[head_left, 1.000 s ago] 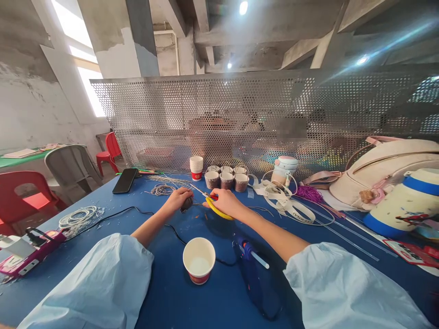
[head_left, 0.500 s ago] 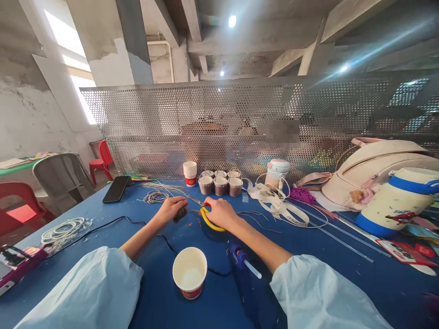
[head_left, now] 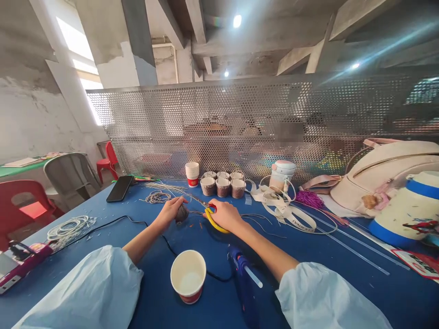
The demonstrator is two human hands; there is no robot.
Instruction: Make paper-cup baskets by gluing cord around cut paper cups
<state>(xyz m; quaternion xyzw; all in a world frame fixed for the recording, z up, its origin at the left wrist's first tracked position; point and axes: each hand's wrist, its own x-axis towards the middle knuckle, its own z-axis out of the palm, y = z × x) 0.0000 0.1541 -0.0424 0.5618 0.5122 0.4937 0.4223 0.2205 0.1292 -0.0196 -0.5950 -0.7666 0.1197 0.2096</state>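
Scissors [head_left: 217, 224] with yellow handles sit in the right hand [head_left: 226, 214], over the middle of the blue table [head_left: 154, 301]. Blades point away and to the left; whether they are parted cannot be told. Right fingers are curled around the handles, partly hidden by the back of the hand. Left hand [head_left: 169, 212], just beside, has its fingers closed on a dark grey bundle [head_left: 181, 214]. Thin cord [head_left: 195, 212] spans the gap between bundle and right hand; loose strands [head_left: 262, 221] lie beyond the right wrist.

Nearer the body, between the forearms: one paper cup [head_left: 188, 278], upright, mouth up. Right of it, a blue glue gun [head_left: 236, 260] with a translucent stick protruding; black cable [head_left: 219, 277] near the cup.

Behind the hands: six brown-wrapped cups [head_left: 223, 187] in two rows, a stack of paper cups [head_left: 192, 174] to their left, a cord coil [head_left: 157, 197] and a phone [head_left: 120, 188] farther left. To the right: white ribbon [head_left: 298, 215], lidded bottle [head_left: 283, 172], purple bundle [head_left: 309, 198], cream backpack [head_left: 387, 178]. Power strip [head_left: 25, 265] at far left. Perforated metal screen [head_left: 164, 123] stands behind the table.
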